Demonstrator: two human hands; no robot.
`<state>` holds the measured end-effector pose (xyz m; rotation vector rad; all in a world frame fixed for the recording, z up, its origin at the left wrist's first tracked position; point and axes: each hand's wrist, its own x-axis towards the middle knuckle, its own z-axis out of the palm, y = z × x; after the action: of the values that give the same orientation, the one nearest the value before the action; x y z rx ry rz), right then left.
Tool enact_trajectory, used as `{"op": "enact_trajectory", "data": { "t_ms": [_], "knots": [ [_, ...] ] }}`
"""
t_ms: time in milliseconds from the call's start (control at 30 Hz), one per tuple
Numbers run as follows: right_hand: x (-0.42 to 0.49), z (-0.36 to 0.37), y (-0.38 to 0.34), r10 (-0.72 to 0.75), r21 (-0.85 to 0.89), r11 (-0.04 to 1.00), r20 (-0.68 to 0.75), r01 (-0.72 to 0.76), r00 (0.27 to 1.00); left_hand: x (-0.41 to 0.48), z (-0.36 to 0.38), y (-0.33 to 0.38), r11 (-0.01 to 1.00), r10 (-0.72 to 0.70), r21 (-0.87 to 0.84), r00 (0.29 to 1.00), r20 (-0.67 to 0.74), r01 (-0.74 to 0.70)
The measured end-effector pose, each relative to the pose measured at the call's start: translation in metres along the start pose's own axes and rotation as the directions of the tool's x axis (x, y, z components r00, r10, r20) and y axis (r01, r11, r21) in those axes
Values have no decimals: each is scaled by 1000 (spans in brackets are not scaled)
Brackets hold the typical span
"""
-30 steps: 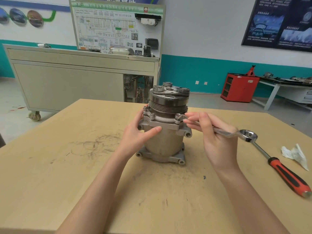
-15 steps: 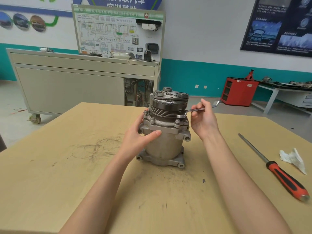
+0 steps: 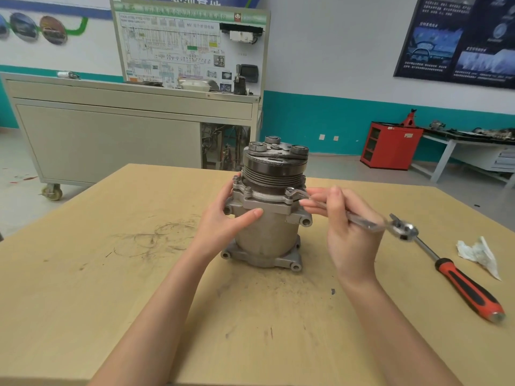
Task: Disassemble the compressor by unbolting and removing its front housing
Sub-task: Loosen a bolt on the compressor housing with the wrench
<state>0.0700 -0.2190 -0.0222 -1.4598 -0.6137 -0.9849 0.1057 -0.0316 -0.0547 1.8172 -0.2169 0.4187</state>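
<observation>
Wrench [image 3: 362,222]: we see its head on the bolt [image 3: 290,191], shank toward the right edge of the table [image 3: 83,274].
Right hand [image 3: 351,235]: clasps shank (the nearer).
Left hand [image 3: 223,227]: grips compressor [image 3: 267,235].

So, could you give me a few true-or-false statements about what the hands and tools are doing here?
1. The left hand holds the compressor. True.
2. The right hand holds the orange-handled tool. False: it holds a wrench; the orange-handled tool lies on the table.
3. The compressor lies on its side. False: it stands upright, pulley on top.
4. A white rag lies on the table. True.
</observation>
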Motion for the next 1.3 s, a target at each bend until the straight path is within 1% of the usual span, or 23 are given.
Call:
{"op": "enact_trajectory", "data": {
  "t_ms": [67,100,167,200,267,333,400,467,533,600,700,767,867,933,1000,1033,1067,1100,1133,1200,1233,1267,1300],
  "knots": [
    [-5,-3,5,-43,-7,999,29,43,999,0,1,1,1000,-2,1,1000,-3,2],
    [-3,-4,8,-17,30,999,29,17,999,0,1,1,1000,-2,-1,1000,-7,2],
    [10,-6,15,134,188,973,10,-133,991,0,0,-1,1000,-7,-4,1000,-10,7],
    [19,-8,19,231,272,935,18,-227,973,1,0,-2,1000,-6,-4,1000,-8,6],
    [39,-12,31,419,403,814,94,-419,903,1,0,-2,1000,-5,7,1000,-2,5],
    [56,-12,42,568,475,655,202,-588,797,1,0,-1,1000,-10,4,1000,0,10],
    [67,-5,52,656,490,544,257,-681,710,1,0,0,1000,-7,-6,1000,10,7],
    [72,3,56,697,503,513,229,-696,679,1,0,1,1000,-21,-5,1000,10,21],
    [74,4,52,687,527,553,150,-645,711,1,0,0,1000,-23,-15,1000,11,24],
    [71,-1,41,615,510,651,79,-562,784,0,0,-1,1000,-22,-15,1000,7,22],
    [56,-8,18,463,367,821,18,-437,886,0,0,-1,999,-43,-13,999,2,43],
    [43,-7,6,395,260,887,-1,-381,919,0,1,1,999,-50,-12,999,1,50],
    [27,-5,-3,324,149,937,-39,-316,945,-1,1,2,999,-52,-12,999,-6,51],
    [16,-4,-3,254,114,962,-29,-249,967,-1,1,3,998,-55,-15,998,1,55],
    [10,-5,0,186,130,974,16,-187,982,-1,1,3,998,-57,-18,998,5,57],
    [12,-6,4,179,168,969,40,-183,983,-2,1,3,998,-57,-20,998,5,57],
    [17,-9,9,215,231,947,55,-221,975,-2,1,3,998,-56,-20,998,3,57],
    [26,-11,15,300,309,901,65,-305,952,-2,1,3,998,-54,-16,999,-1,54],
    [37,-11,23,416,384,825,84,-414,906,-2,1,3,999,-52,-12,999,-7,52],
    [58,-7,38,624,456,649,137,-608,769,-2,2,2,999,-52,-15,999,-12,52],
    [66,-4,45,686,456,586,161,-670,710,-1,2,1,999,-49,-17,999,-15,49],
    [71,0,51,717,455,543,188,-706,672,-2,1,0,999,-45,-15,999,-18,44],
    [75,4,56,727,461,518,207,-721,655,-2,1,0,999,-42,-12,999,-18,42]
  ]
}}
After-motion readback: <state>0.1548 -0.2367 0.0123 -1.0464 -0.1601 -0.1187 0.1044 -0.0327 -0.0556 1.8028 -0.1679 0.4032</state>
